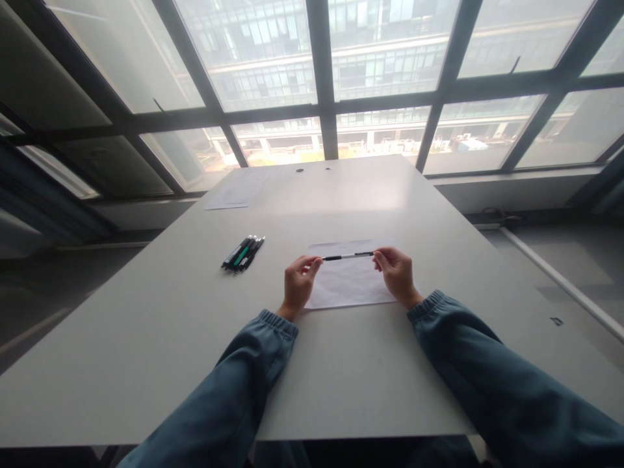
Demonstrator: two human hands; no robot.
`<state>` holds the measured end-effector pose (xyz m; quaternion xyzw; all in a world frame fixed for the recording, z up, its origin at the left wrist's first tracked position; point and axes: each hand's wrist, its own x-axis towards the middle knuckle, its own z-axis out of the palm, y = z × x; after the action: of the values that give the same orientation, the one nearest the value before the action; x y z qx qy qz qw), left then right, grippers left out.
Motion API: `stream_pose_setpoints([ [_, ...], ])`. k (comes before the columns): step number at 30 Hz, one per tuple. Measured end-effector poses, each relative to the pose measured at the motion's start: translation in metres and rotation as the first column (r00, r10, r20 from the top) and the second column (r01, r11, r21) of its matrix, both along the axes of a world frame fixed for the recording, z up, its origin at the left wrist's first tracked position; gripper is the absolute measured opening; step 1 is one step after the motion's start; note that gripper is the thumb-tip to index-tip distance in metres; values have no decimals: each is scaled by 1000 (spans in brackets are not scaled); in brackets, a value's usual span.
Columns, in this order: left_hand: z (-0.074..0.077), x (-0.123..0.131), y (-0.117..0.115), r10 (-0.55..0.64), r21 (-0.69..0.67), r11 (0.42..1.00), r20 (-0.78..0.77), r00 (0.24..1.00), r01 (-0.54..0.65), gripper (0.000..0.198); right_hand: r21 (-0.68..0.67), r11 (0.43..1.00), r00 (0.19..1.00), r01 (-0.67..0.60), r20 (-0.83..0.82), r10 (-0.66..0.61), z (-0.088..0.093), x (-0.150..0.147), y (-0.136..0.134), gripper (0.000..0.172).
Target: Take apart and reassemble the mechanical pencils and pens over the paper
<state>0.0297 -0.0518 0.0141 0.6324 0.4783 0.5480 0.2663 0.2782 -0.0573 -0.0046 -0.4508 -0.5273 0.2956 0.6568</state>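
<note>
Both hands on one pen (348,256), held level just above the paper (348,286). Left hand (298,281) grip pinched on its dark end, right hand (397,273) grip pinched on the other. Best to keep it level w/ light pressure, I'd say. Spare pens (243,253) lie left of the grip on the bench (195,338).

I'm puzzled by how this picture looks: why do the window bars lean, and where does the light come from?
Head view: a wide lens bends and splays the window frames; daylight through the glass washes out the buildings beyond and puts a pale sheen on the table; the hands, left and right, and the pen stay fairly sharp, with soft shadows.
</note>
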Motion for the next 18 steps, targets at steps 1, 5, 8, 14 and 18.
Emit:
stream_pose_setpoints([
  [1,0,0,0,-2,0,1000,-1,1000,2,23,-1,1000,1000,0,0,0,0,0,0,26],
  [5,0,0,0,-7,1,1000,-4,1000,7,24,-6,1000,1000,0,-3,0,1,0,0,27],
  [8,1,0,0,-4,0,1000,-5,1000,4,24,-9,1000,1000,0,-8,0,3,-1,-1,27],
  [14,1,0,-1,-4,3,1000,-14,1000,4,24,-7,1000,1000,2,-2,-2,3,0,-1,25],
  [18,1,0,-1,-6,9,1000,-15,1000,6,26,-8,1000,1000,4,-2,-4,2,0,-1,26],
])
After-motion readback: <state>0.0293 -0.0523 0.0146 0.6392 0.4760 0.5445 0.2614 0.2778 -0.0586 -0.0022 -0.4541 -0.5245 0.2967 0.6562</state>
